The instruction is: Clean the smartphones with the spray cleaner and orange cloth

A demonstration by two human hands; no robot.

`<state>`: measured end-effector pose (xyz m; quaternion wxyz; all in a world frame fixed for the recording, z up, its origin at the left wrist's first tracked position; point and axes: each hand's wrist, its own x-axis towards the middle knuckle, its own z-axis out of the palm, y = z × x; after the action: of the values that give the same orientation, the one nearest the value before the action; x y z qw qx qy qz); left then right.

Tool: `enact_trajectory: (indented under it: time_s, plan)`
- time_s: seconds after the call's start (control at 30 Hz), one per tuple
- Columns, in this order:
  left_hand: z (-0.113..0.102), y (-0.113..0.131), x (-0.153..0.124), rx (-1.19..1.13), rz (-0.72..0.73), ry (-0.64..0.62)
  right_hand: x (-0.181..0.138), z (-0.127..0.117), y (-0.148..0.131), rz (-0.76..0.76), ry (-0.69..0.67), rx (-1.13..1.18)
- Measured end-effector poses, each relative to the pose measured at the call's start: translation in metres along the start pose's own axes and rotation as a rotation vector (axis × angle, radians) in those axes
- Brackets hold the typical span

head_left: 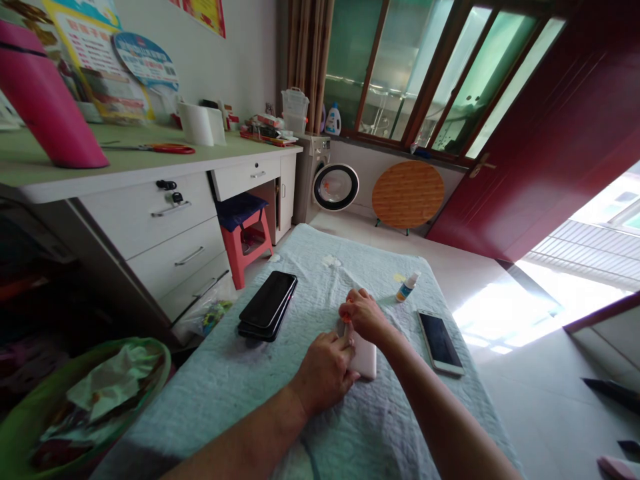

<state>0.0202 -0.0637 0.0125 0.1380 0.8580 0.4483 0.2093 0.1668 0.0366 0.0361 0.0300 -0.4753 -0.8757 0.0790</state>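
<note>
A white, flat, rounded-corner slab that looks like a phone lying on its face [366,362] rests on the cloth-covered table. My left hand [326,363] is closed on its left side, fingers curled over it. At its far end, my right hand [364,312] pinches a small orange-red thing [347,317], mostly hidden by the fingers; its kind I cannot make out. To the right lies another white phone [441,341] with a dark screen up. Beyond it stands a small spray bottle [407,287]. On the left, black phones [269,300] are stacked.
A pale blue quilted cloth [310,267] covers the table. A green waste bin [163,360] stands at the near left. Along the left runs a desk [240,152] with a pink flask [55,100] and scissors [170,149]. A red stool [237,247] is tucked beneath it.
</note>
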Motion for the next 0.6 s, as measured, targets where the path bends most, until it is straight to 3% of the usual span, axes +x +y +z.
enact_trajectory:
  time_s: [0.27,0.6]
  plan:
    - [-0.003,0.001,-0.001,0.014,0.007,-0.030,0.022,-0.001,0.013,0.080,0.018,-0.059]
    - [-0.002,0.002,-0.002,0.012,-0.010,-0.005,-0.004,-0.004,-0.008,-0.059,-0.052,-0.039]
